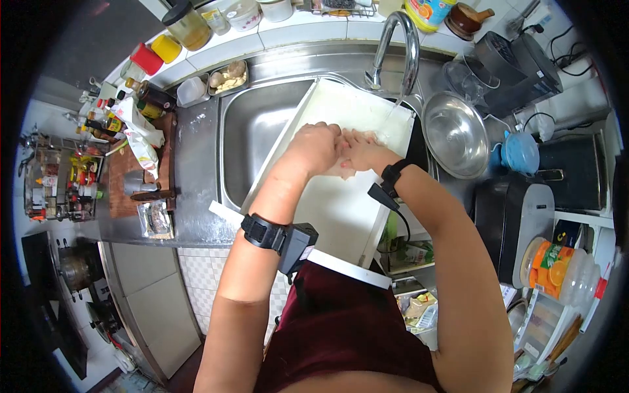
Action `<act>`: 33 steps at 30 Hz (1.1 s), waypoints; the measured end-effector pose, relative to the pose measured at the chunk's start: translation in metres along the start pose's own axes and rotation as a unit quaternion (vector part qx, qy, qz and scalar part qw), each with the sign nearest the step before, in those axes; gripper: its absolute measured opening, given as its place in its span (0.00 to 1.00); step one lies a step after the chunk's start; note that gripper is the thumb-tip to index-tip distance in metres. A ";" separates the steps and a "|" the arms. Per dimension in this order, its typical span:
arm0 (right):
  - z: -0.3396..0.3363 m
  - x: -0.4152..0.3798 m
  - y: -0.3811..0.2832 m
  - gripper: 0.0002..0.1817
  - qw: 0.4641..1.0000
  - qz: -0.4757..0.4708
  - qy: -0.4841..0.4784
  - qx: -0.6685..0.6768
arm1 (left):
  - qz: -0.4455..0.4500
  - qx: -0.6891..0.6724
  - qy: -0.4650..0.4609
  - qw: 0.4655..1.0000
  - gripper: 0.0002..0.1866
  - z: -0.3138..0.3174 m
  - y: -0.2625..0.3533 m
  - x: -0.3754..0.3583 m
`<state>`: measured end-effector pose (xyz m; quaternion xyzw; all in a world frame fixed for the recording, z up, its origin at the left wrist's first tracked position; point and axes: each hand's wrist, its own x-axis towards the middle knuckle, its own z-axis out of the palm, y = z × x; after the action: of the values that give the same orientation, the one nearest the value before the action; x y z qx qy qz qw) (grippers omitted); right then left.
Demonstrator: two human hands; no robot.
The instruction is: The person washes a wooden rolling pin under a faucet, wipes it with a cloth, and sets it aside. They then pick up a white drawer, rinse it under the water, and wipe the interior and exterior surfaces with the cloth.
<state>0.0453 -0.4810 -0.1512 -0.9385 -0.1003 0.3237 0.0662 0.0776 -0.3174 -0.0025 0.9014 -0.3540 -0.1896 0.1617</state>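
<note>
A large white drawer [344,216] lies slanted across the sink, its open side up and its front panel toward my body. Inside it, both hands meet over a pale pinkish wet cloth [346,173]. My left hand [318,147] is curled closed on the left part of the cloth. From the other side my right hand [364,152] grips it, fingers bent against the left hand. The fingertips are partly hidden. Above the drawer's far right corner stands the chrome faucet [411,56], a thin stream of water under its spout.
A metal bowl [455,134] sits right of the sink, near a blue-lidded container [521,152]. The left sink basin [252,134] shows beside the drawer. Farther left are a wooden board [131,190] and sauce bottles [154,95]. Jars [187,26] line the back ledge.
</note>
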 end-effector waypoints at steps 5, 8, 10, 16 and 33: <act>-0.028 0.033 0.013 0.33 0.995 0.077 0.054 -0.021 | -0.024 -0.047 -0.010 0.999 0.16 0.003 0.001 0.001; -0.030 0.055 0.008 0.33 0.986 0.129 0.094 0.046 | -0.026 -0.051 0.004 0.998 0.16 0.014 -0.013 0.006; -0.039 0.054 -0.007 0.33 0.978 0.146 0.078 0.124 | -0.028 -0.045 0.024 0.998 0.16 0.018 -0.019 0.009; -0.033 0.091 0.003 0.36 0.988 0.065 0.081 0.112 | -0.035 -0.030 0.012 0.999 0.16 0.017 -0.022 0.013; 0.031 0.075 -0.079 0.26 0.974 -0.177 0.085 0.113 | -0.023 -0.040 0.012 0.999 0.14 0.026 -0.029 0.022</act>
<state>0.0728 -0.3855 -0.2050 -0.9163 -0.2220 0.2355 0.2359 0.0971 -0.3163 -0.0431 0.9044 -0.3235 -0.1960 0.1972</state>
